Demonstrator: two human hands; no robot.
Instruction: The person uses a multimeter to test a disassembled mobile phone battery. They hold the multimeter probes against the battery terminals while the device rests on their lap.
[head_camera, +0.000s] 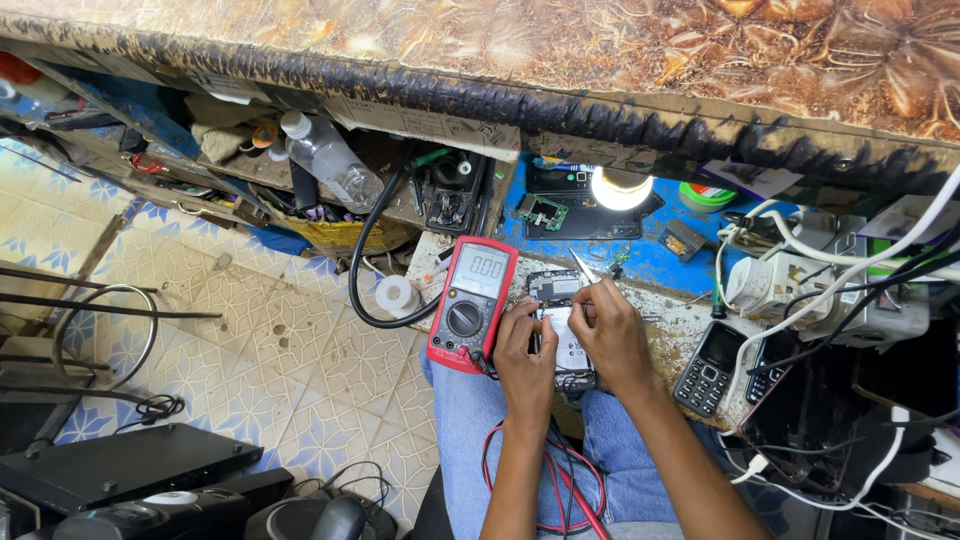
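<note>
An opened phone (560, 320) with its back off lies at the front edge of the workbench. My left hand (525, 355) rests on its left side, pinching a thin probe against the board. My right hand (610, 335) holds its right side, fingertips on the upper part; whether it holds a second probe I cannot tell. A red multimeter (472, 302) with a lit grey display lies just left of my left hand. Its red and black leads (560, 485) loop down over my lap.
A lit lamp (620, 188) shines on the blue bench top. A keypad phone (708, 368) and a dark phone (765, 350) lie to the right, among white cables and chargers (770, 285). A plastic bottle (330, 160) lies on the cluttered shelf. Black boxes (120, 465) sit on the tiled floor.
</note>
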